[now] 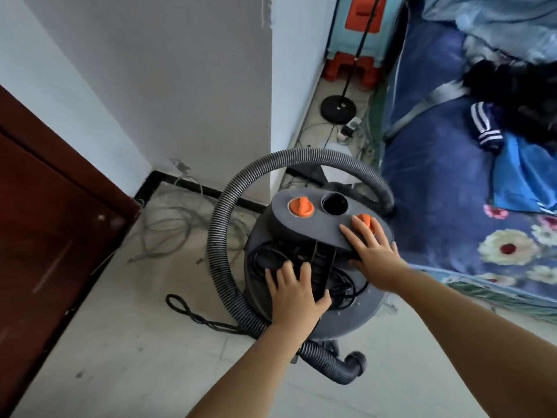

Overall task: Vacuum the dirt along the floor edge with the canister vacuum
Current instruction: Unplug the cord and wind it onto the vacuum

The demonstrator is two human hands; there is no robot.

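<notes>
The grey canister vacuum (316, 267) is showing two orange knobs (300, 207); the bedspread (437, 191) at three o'clock is displaying white flowers on blue; the door (45, 221) is looking dark reddish-brown.

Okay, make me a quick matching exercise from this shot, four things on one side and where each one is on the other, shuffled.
Things:
1. left hand
2. right hand
3. ribbed hose
4. round lamp base

Places:
A. on the floor beside the bed
B. arching over the canister vacuum
C. on the coiled black cord
D. by an orange knob

Pairs: 1-C, 2-D, 3-B, 4-A
</notes>
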